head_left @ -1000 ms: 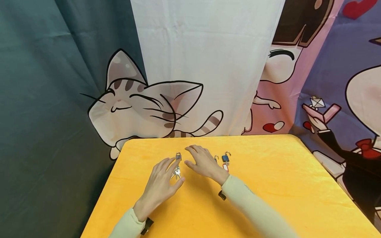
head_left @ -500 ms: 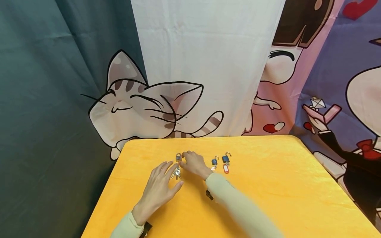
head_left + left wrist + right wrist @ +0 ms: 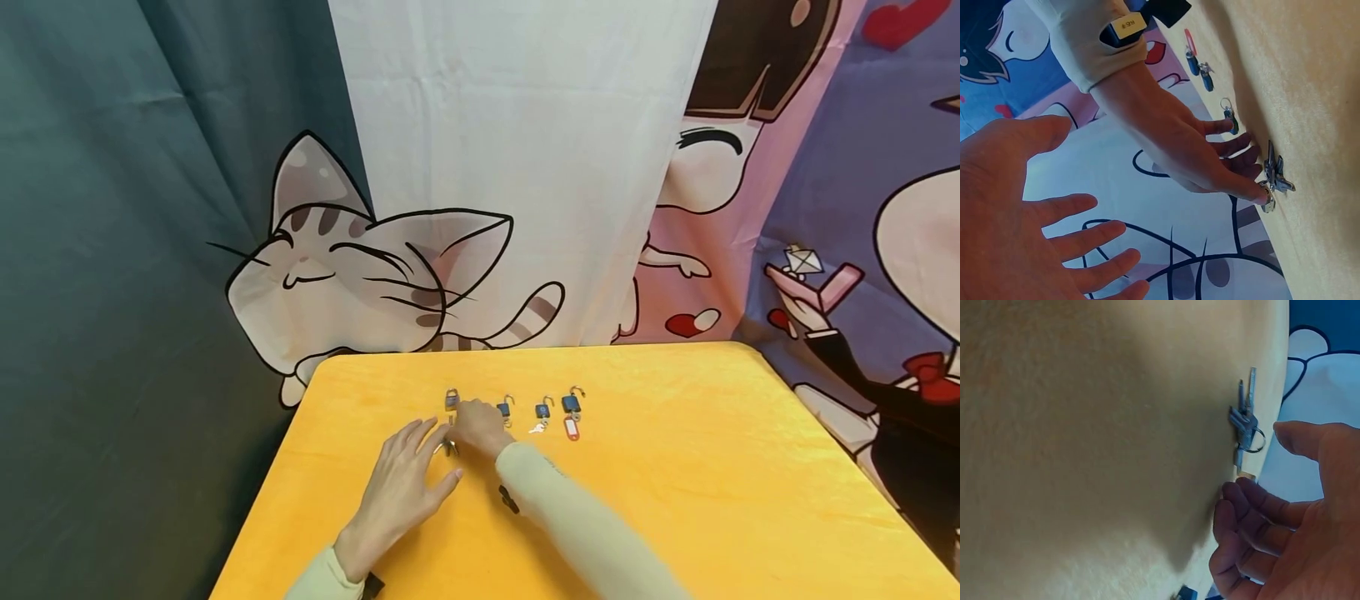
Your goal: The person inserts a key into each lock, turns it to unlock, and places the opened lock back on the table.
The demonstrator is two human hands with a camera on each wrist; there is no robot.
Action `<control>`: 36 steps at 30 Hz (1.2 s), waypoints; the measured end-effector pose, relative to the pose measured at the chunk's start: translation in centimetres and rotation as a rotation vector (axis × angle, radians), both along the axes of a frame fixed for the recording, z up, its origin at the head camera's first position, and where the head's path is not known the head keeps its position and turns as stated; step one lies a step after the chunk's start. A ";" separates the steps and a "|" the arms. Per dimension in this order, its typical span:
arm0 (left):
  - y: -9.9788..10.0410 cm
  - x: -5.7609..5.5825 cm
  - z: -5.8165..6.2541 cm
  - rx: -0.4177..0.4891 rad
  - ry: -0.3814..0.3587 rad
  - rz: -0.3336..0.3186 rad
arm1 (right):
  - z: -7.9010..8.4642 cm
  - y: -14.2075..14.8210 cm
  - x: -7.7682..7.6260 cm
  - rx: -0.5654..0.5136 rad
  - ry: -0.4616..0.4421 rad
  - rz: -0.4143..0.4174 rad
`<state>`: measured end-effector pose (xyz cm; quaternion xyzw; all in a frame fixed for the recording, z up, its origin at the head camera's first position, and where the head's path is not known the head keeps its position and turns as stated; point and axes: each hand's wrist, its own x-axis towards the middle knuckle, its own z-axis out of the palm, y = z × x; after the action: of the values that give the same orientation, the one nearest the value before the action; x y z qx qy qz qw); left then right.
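Note:
Several silver keys on a ring lie on the yellow cloth, partly behind the hands in the head view. Just beyond them stands a small padlock with its shackle closed. My right hand reaches in beside both from the right. In the right wrist view its fingers are loosely bent and the thumb stands apart from them, with the key ring showing close to the thumb tip. My left hand hovers to the near left of the keys, fingers spread, holding nothing.
Right of my right hand lie blue padlocks with raised shackles: one partly behind the hand, a second padlock with a small key, and a third padlock with a red-rimmed tag. A printed curtain hangs behind the table.
My right hand has moved left and down from beside the blue padlocks to the keys, uncovering those padlocks. The left hand has stayed nearly in place.

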<state>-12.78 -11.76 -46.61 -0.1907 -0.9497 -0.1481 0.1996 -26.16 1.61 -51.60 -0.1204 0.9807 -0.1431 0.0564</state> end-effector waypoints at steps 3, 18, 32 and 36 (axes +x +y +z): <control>0.1 0.1 -0.1 0.001 -0.027 0.008 | -0.3 -0.2 0.1 0.017 0.001 -0.033; 0.1 0.0 -0.4 -0.014 -0.020 0.013 | -0.4 -1.4 0.2 -0.013 -0.035 -0.060; 0.0 -0.1 -0.7 -0.022 -0.015 0.015 | -1.1 -0.4 0.1 -0.218 -0.086 -0.043; 0.0 -0.2 -0.9 -0.023 0.009 0.013 | -0.9 -0.1 0.1 -0.271 -0.116 -0.027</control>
<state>-13.02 -11.77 -47.46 -0.1874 -0.9517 -0.1348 0.2025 -26.10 1.46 -52.49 -0.1052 0.9491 -0.2817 0.0941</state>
